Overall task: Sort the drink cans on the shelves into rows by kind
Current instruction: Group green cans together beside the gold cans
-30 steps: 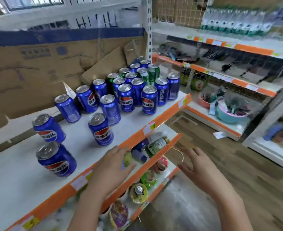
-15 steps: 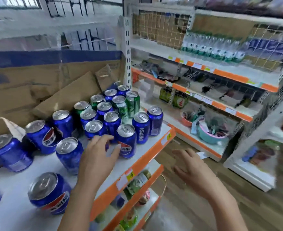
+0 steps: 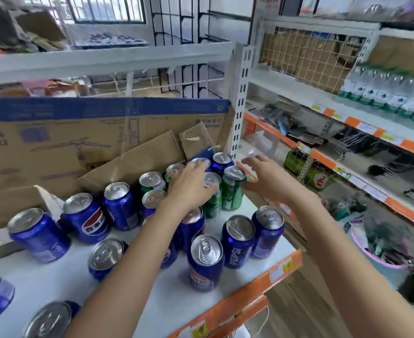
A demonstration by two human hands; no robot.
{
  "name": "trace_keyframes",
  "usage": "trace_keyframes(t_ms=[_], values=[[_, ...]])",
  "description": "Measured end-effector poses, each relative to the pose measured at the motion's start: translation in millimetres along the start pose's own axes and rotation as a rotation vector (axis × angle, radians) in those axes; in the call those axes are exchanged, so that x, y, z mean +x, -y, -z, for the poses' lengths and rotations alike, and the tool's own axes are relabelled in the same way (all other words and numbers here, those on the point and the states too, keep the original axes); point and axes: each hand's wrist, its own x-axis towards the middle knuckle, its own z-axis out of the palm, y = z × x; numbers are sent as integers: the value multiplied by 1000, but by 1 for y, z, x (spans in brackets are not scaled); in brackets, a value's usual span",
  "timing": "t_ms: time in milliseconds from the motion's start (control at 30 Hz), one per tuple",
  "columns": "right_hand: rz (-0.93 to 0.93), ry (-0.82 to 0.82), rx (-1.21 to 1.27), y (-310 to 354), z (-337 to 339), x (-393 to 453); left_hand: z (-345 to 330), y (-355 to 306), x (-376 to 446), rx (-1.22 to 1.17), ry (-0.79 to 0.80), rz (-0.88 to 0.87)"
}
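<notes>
Several blue Pepsi cans [image 3: 206, 264] stand on the white shelf [image 3: 54, 284], spread from the left edge to the front right. Green cans [image 3: 232, 193] are mixed with blue ones at the back right corner. My left hand [image 3: 191, 186] reaches over this back cluster. Its fingers lie stretched across the can tops, with a green can [image 3: 212, 206] just under the palm. My right hand [image 3: 266, 181] hovers with spread fingers to the right of the rightmost green can, thumb close to its side. Neither hand plainly grips a can.
Flattened cardboard [image 3: 54, 147] leans along the back of the shelf. A white slotted upright [image 3: 240, 93] stands at the back right corner. The shelf's orange front edge [image 3: 249, 296] runs below my arms. Water bottles [image 3: 383, 93] and a pink basin [image 3: 381, 262] sit on the shelving to the right.
Both hands rose from below the shelf edge and moved forward to the back right can cluster. The view swung up and closer to the cans.
</notes>
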Motion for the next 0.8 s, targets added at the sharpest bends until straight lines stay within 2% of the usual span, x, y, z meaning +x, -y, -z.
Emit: trace_keyframes(t_ms=[133, 267, 467, 600, 800], values=[[21, 191, -141, -20, -25, 52, -16, -2, 16, 125, 79, 45], [92, 135, -217, -28, -44, 71, -27, -9, 21, 170, 76, 116], [138, 76, 99, -45, -52, 67, -34, -21, 27, 137, 4, 270], [181, -14, 199, -53, -21, 61, -28, -29, 17, -41, -156, 321], [470, -196, 500, -25, 33, 15, 20, -57, -49, -301, -627, 293]])
